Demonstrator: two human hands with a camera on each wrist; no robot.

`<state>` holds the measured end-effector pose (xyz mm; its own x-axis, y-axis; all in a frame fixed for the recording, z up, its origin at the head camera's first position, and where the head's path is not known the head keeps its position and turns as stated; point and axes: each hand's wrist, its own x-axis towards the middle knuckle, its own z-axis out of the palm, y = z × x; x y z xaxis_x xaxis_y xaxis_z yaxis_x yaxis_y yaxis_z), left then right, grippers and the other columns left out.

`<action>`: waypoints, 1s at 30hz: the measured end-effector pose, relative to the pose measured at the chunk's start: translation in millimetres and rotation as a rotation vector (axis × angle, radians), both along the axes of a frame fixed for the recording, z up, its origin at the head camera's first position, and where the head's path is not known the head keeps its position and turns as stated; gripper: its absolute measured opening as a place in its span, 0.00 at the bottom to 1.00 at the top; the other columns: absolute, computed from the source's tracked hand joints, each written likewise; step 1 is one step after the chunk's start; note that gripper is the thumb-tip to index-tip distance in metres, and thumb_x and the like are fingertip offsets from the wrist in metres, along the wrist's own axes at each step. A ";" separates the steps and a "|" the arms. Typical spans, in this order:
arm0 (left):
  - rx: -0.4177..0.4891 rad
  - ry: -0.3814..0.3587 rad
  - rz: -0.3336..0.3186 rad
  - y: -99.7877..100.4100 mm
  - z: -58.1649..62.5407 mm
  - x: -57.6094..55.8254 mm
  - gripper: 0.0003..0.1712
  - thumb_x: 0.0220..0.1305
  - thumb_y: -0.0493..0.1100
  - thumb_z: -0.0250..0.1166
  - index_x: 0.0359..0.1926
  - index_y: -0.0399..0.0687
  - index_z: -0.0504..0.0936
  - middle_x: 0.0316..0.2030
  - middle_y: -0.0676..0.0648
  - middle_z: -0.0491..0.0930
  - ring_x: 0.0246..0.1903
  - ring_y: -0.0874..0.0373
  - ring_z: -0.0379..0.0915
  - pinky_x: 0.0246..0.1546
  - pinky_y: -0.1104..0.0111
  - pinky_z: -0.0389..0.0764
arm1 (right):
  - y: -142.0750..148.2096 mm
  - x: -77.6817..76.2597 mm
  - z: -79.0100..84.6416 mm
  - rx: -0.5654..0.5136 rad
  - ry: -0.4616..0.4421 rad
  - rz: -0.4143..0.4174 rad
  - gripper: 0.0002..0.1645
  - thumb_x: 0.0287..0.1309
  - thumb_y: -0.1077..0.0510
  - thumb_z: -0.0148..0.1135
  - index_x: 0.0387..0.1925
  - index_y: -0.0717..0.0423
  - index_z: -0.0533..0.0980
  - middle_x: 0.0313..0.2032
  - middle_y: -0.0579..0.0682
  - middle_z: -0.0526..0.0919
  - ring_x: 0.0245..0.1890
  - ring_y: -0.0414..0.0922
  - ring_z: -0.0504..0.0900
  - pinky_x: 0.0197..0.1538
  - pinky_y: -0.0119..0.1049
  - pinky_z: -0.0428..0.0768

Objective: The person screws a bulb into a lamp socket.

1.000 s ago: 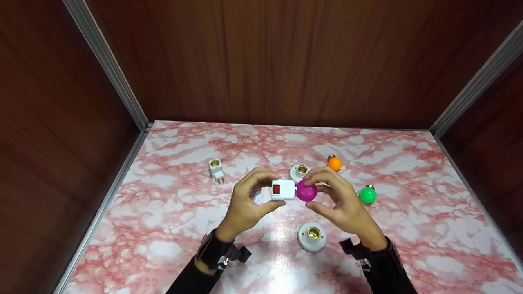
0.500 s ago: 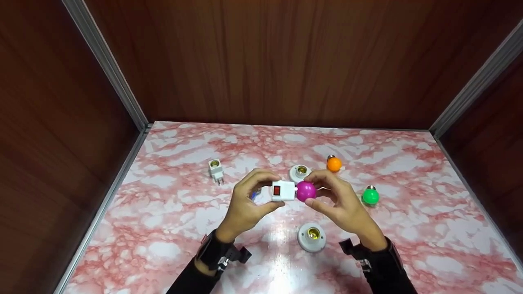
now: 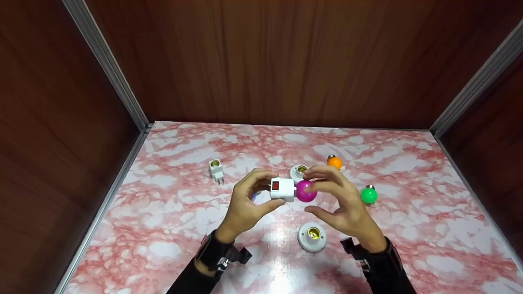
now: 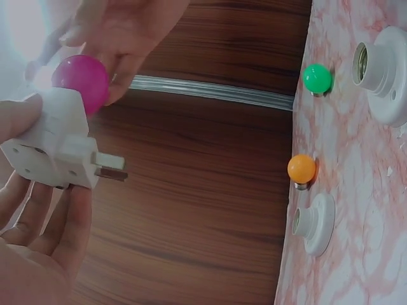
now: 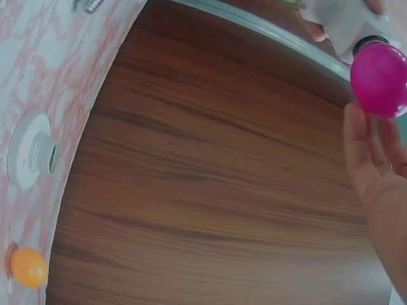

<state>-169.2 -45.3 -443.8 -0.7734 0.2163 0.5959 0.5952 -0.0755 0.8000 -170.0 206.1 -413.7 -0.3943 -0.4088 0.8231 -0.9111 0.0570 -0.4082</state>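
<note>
My left hand (image 3: 244, 202) pinches a white plug-in lamp holder (image 3: 287, 190) with a red rocker switch, above the table. Two flat metal prongs (image 4: 109, 166) stick out of it in the left wrist view. A magenta light bulb (image 3: 303, 194) sits at the holder's right end, and its dark threaded base (image 5: 370, 42) shows partly at the socket mouth in the right wrist view. Around the bulb my right hand (image 3: 347, 202) has its fingers spread loosely, one fingertip overlapping the bulb and the thumb apart from it.
On the marbled table (image 3: 163, 249) lie an orange bulb (image 3: 334, 163), a green bulb (image 3: 369, 195) and another plug-in holder (image 3: 216, 170). Two round white lamp bases (image 3: 311, 241) stand near my hands. A blue item (image 3: 254, 197) is mostly hidden behind my left hand. Brown panels (image 3: 261, 61) enclose the table.
My right fingers gripped the magenta bulb earlier and have now loosened, with the thumb moved away from it. The holder has tilted slightly in my left hand.
</note>
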 end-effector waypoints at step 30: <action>0.001 0.005 -0.051 -1.6 1.3 -0.8 0.33 0.56 0.33 0.81 0.62 0.35 0.80 0.54 0.35 0.83 0.50 0.62 0.84 0.51 0.68 0.90 | 3.4 -4.5 -4.5 -0.001 -0.082 0.096 0.25 0.44 0.80 0.78 0.47 0.69 0.81 0.52 0.68 0.79 0.59 0.48 0.80 0.62 0.28 0.85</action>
<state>-170.0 -46.9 -442.4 -0.7583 0.2546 0.6001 0.5947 -0.1068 0.7968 -174.5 209.5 -418.2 -0.4193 -0.4475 0.7899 -0.8759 -0.0293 -0.4815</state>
